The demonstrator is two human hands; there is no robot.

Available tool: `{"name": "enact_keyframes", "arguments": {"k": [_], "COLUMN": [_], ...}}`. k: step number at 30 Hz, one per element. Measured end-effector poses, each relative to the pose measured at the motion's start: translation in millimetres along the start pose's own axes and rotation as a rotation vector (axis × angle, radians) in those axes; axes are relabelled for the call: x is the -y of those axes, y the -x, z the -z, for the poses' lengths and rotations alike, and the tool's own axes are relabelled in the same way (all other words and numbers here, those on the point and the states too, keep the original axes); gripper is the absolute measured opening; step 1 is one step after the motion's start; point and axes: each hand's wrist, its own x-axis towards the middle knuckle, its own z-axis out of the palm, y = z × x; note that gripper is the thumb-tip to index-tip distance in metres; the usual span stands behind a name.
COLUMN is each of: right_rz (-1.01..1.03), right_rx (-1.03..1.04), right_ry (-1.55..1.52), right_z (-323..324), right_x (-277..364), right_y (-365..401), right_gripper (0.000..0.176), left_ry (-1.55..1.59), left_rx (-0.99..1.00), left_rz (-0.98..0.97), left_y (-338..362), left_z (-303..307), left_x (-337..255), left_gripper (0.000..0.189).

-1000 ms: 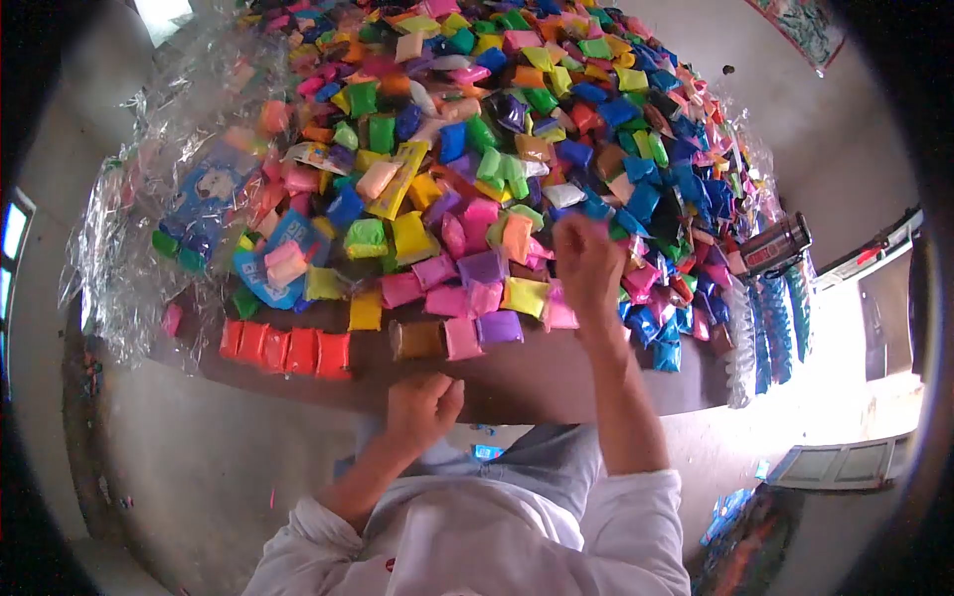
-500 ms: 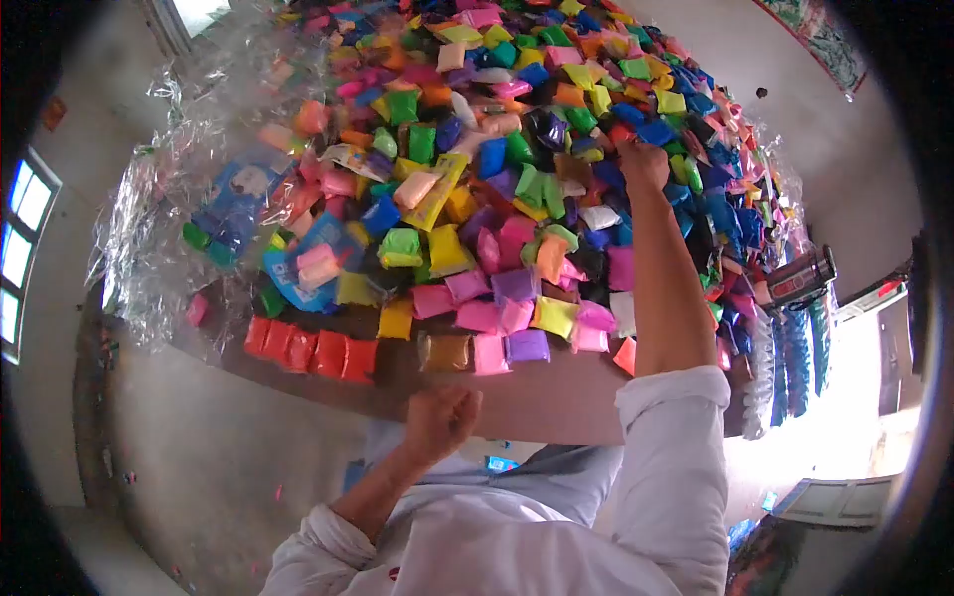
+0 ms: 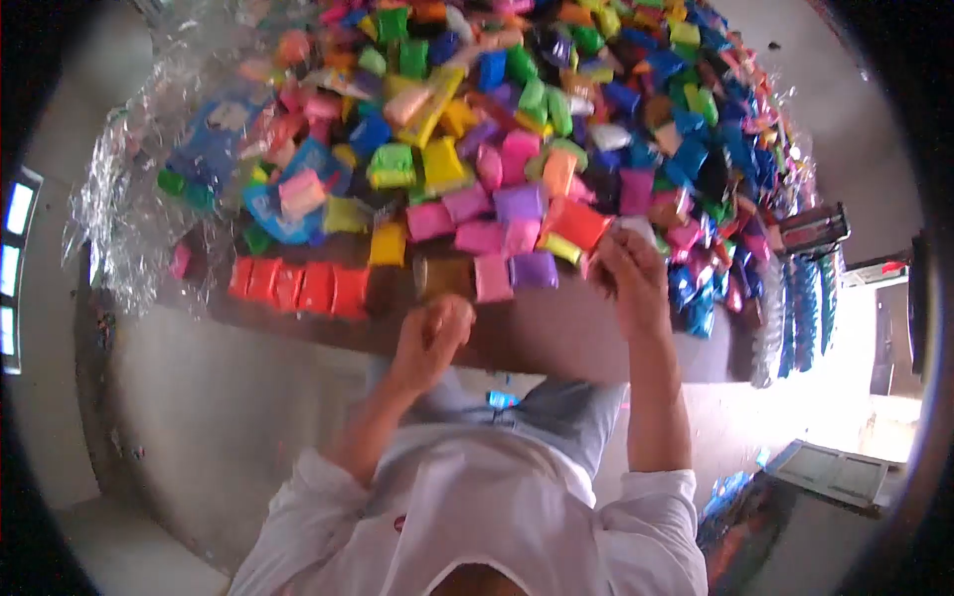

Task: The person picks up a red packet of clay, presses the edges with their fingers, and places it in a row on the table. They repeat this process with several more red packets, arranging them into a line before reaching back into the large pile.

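A large heap of small coloured packets (image 3: 517, 109) covers a brown table (image 3: 556, 338). My right hand (image 3: 628, 278) is over the near side of the heap, fingers closed on a red-orange packet (image 3: 579, 224) that hangs just above the purple and yellow ones. My left hand (image 3: 434, 333) is a closed fist at the table's near edge with nothing visible in it, just below a brown packet (image 3: 444, 277). A row of red packets (image 3: 298, 288) lies side by side at the near left.
Crumpled clear plastic wrap (image 3: 124, 214) hangs off the table's left end. A dark boxy object (image 3: 815, 228) and strips of blue packs (image 3: 800, 308) sit at the right end. Grey floor lies below the table edge, and my lap is directly under it.
My right hand reached far into the heap, then drew back to the near side with a red-orange packet. My left fist rose from below the table edge up to it.
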Motion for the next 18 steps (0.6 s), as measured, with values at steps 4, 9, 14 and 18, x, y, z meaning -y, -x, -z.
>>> {"name": "enact_keyframes", "arguments": {"k": [4, 9, 14, 18], "right_rz": [-0.177, -0.222, -0.236, -0.203], "right_rx": [0.075, 0.186, 0.177, 0.151], "right_ry": [-0.07, -0.064, -0.016, -0.034], "right_z": [-28.4, -52.6, -65.1, -70.1], "right_x": [-28.1, -50.9, -52.1, -41.1], "right_y": [60.7, 79.9, 77.3, 76.4], "right_gripper": [0.017, 0.018, 0.019, 0.02], "left_ry": [0.047, -0.047, -0.398, -0.39], "left_rx": [0.101, 0.178, 0.027, 0.017], "left_rz": [0.083, 0.05, -0.213, -0.142], "left_y": [-9.7, -8.1, -4.2, -0.5], "left_z": [4.4, 6.2, 2.1, -1.9], "left_x": [-15.0, -6.8, 6.7, -2.5], "left_gripper": [0.032, 0.034, 0.033, 0.034]}}
